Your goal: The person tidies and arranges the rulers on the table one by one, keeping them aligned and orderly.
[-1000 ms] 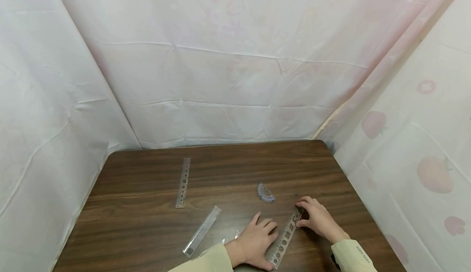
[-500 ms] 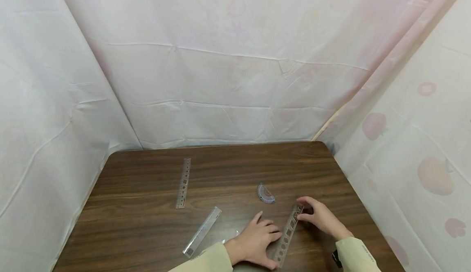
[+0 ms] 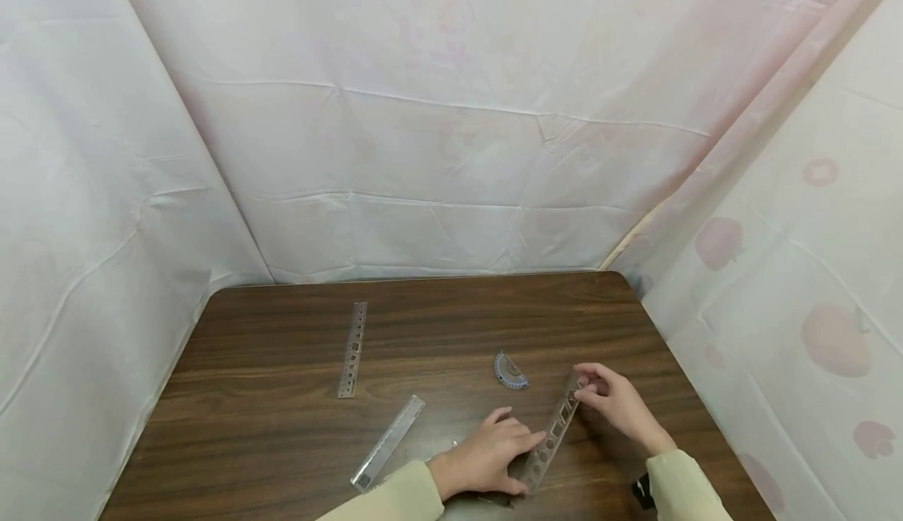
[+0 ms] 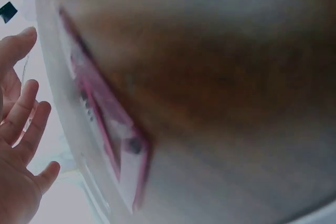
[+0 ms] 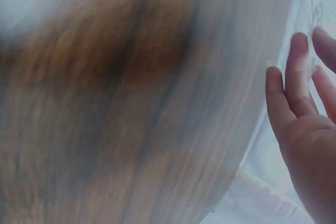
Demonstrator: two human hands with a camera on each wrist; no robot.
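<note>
**Stencil ruler held at both ends, near-right of desk**

Right hand (image 3: 617,403) fingers pinch the far end of the stencil ruler (image 3: 553,433). Left hand (image 3: 487,458) fingers, nearly straight, press its near end. The long axis runs from near-left to far-right between the hands. Both forearms enter from the near desk (image 3: 282,427) edge.

No text, label, brand or number is legible. The rulers (image 3: 351,349) and protractor (image 3: 509,370) on the table (image 3: 282,396) carry markings too small to read; both wrist views are blurred.
</note>
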